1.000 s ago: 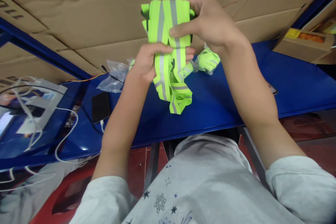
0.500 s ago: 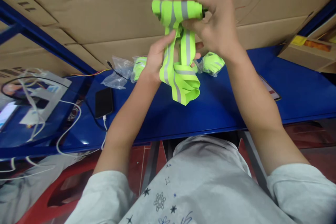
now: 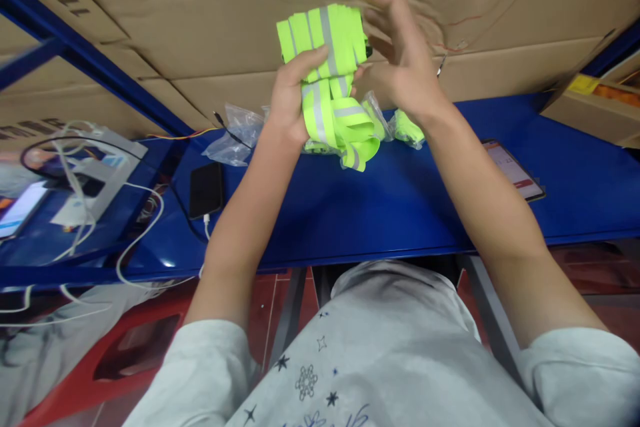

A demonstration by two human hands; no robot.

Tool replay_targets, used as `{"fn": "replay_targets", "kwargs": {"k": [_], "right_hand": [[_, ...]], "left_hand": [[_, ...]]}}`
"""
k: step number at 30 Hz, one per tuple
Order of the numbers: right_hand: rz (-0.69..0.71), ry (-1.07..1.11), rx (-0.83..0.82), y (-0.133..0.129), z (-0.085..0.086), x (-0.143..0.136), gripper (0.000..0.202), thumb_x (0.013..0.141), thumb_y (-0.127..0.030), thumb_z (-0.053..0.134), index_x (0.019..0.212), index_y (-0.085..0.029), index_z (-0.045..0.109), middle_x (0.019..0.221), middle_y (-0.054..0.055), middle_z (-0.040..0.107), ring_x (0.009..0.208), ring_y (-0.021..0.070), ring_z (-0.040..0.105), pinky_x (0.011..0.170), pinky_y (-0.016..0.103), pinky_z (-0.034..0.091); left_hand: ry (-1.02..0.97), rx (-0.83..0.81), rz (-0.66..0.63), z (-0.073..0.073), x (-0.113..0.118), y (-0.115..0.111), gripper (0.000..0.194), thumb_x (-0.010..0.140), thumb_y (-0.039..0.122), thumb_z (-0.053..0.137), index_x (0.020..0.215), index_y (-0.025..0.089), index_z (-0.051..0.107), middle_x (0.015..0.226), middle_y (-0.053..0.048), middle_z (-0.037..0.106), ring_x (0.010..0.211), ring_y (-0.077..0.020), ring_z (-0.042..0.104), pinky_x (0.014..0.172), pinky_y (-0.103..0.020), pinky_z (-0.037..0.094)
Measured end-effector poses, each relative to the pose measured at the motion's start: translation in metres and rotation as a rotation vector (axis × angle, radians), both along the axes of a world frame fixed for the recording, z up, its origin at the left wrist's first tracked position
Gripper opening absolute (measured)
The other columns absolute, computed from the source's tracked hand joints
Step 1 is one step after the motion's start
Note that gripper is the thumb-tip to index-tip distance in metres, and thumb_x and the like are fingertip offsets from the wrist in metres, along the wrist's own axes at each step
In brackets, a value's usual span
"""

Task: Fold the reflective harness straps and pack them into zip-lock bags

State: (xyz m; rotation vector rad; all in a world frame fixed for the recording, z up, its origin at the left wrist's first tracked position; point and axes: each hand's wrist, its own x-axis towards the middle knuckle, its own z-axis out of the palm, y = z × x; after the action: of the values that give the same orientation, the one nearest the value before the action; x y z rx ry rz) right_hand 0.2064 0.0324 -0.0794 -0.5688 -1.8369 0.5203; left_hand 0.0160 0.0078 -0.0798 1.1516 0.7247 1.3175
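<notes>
My left hand point(image 3: 295, 90) is closed around a bundle of neon-yellow reflective strap point(image 3: 333, 37) with grey stripes, its thumb pressed on the front. The upper part of the bundle is folded flat, and loose loops hang below the hand. A small black piece shows at its right edge. Just right of the bundle is my right hand point(image 3: 400, 53), fingers spread and slightly blurred, with nothing visible in it. Behind the loops, on the blue table point(image 3: 400, 207), lie neon-yellow bundles in clear plastic point(image 3: 407, 128).
A black phone point(image 3: 206, 190) with a white cable lies left of my forearm, near a clear plastic bag point(image 3: 235, 137). Further left are a power strip point(image 3: 107, 173) and tangled cables. A tablet-like device point(image 3: 514, 170) lies at right, before a cardboard box point(image 3: 585, 110). Cardboard point(image 3: 225, 20) stands behind.
The rolled top of the strap has turned to show a flat, folded face. My right hand has come off it and opened to the right; my left thumb now presses the folded part.
</notes>
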Motion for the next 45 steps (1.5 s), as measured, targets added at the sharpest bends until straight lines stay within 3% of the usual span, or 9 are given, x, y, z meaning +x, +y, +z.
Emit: {"fn": "replay_targets", "kwargs": {"k": [3,5,13,16,20,25,33,37,45], "right_hand": [[-0.008,0.138,-0.428,-0.003,-0.027,0.002,0.046,0.089,-0.05,0.067,0.131,-0.033,0.059,0.147,0.001,0.066,0.134,0.0238,0.064,0.112,0.045,0.059],[0.018,0.089,-0.568,-0.015,-0.048,0.006,0.056,0.093,-0.062,0.065,0.135,-0.027,0.056,0.141,0.011,0.069,0.124,0.0286,0.069,0.1,0.049,0.063],[-0.305,-0.112,-0.015,-0.078,-0.099,0.002,0.049,0.095,-0.066,0.068,0.125,-0.028,0.058,0.129,0.013,0.063,0.123,0.0337,0.062,0.108,0.057,0.053],[-0.379,-0.157,-0.025,-0.081,-0.105,-0.009,0.048,0.089,-0.065,0.075,0.111,-0.026,0.059,0.117,0.011,0.066,0.114,0.033,0.063,0.101,0.053,0.054],[-0.362,-0.146,-0.251,-0.072,-0.114,-0.014,0.033,0.093,-0.057,0.068,0.097,-0.025,0.061,0.092,0.005,0.066,0.082,0.0236,0.063,0.084,0.043,0.056],[-0.196,-0.128,-0.566,-0.057,-0.123,-0.007,0.019,0.088,-0.035,0.061,0.101,-0.023,0.067,0.095,0.004,0.073,0.089,0.0243,0.068,0.09,0.043,0.057],[-0.159,-0.136,-0.266,-0.068,-0.116,-0.008,0.04,0.079,-0.025,0.068,0.116,-0.027,0.052,0.123,0.007,0.072,0.111,0.0247,0.068,0.097,0.043,0.058],[-0.166,-0.232,-0.212,-0.069,-0.118,-0.008,0.04,0.08,-0.021,0.067,0.115,-0.026,0.049,0.122,0.008,0.071,0.101,0.0254,0.069,0.094,0.047,0.058],[-0.351,-0.171,0.003,-0.065,-0.124,-0.011,0.026,0.101,-0.039,0.062,0.119,-0.023,0.053,0.125,0.014,0.063,0.112,0.0285,0.064,0.1,0.05,0.055]], "left_hand": [[-0.012,0.01,0.061,-0.004,-0.003,0.006,0.024,0.082,0.046,0.062,0.095,0.03,0.075,0.102,-0.005,0.081,0.142,-0.0306,0.064,0.098,-0.036,0.066],[-0.041,0.03,0.074,-0.01,-0.003,0.011,0.028,0.084,0.049,0.062,0.097,0.029,0.076,0.106,-0.004,0.082,0.144,-0.0289,0.063,0.102,-0.036,0.064],[-0.171,-0.075,0.213,-0.058,-0.007,0.02,0.024,0.08,0.052,0.065,0.095,0.034,0.069,0.104,0.001,0.082,0.125,-0.0231,0.07,0.102,-0.037,0.06],[-0.18,-0.098,0.244,-0.071,-0.016,0.011,0.029,0.081,0.053,0.064,0.099,0.031,0.068,0.101,-0.002,0.08,0.117,-0.0223,0.072,0.099,-0.036,0.059],[-0.152,-0.108,0.284,-0.08,-0.028,0.003,0.031,0.08,0.056,0.065,0.098,0.031,0.067,0.1,0.0,0.08,0.129,-0.0223,0.067,0.109,-0.037,0.055],[-0.178,-0.087,0.176,-0.086,-0.039,0.009,0.031,0.069,0.057,0.075,0.092,0.036,0.069,0.1,0.002,0.081,0.151,-0.0249,0.049,0.119,-0.043,0.048],[-0.109,-0.049,0.263,-0.09,-0.046,0.019,0.036,0.067,0.063,0.072,0.089,0.035,0.067,0.099,0.0,0.082,0.141,-0.0243,0.06,0.106,-0.039,0.056],[-0.197,-0.047,0.157,-0.089,-0.055,0.021,0.031,0.079,0.054,0.072,0.101,0.033,0.066,0.096,0.005,0.081,0.151,-0.0181,0.049,0.123,-0.037,0.046],[-0.129,-0.005,0.221,-0.073,-0.035,-0.003,0.028,0.079,0.06,0.069,0.096,0.038,0.075,0.106,0.004,0.083,0.15,-0.0285,0.05,0.124,-0.042,0.046]]}}
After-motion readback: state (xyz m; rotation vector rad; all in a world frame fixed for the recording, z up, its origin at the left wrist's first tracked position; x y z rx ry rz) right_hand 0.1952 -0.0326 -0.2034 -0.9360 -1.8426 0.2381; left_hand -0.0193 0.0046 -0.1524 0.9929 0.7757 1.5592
